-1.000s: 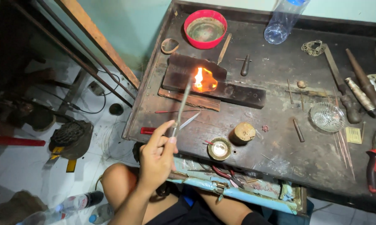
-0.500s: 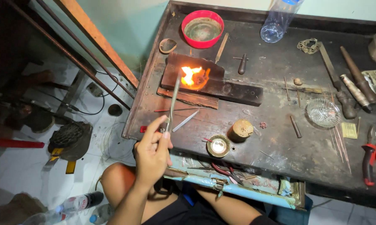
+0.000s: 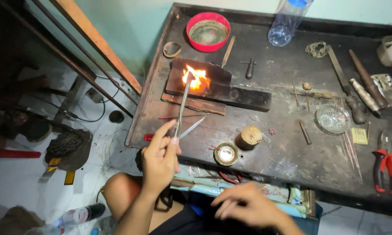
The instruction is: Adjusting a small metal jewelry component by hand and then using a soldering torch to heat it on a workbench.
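I see my left hand (image 3: 160, 159) raised over the near-left edge of the dark workbench (image 3: 291, 165), thumb and fingers pinched together on the lower end of a pair of long metal tweezers (image 3: 182, 106). The tweezers run up and away from the grip, well beyond my fingertips, and their tip sits right at the flame (image 3: 195, 78) burning on the charred block (image 3: 213, 85). So the held end is in my fingers near the bench edge, while the working end is far out at the fire. What, if anything, the tip holds is too small to tell.

A second thin metal blade (image 3: 191, 128) lies flat on the bench just right of my fingers, not touched.

My right hand (image 3: 248, 205) hangs low in front of the bench's front edge, over my lap, fingers loosely curled and holding nothing that I can see.

Just past the left hand stand a small round tin (image 3: 226, 153) and a short wooden stub (image 3: 249, 137). A red bowl (image 3: 208, 31) sits at the far side beyond the flame.
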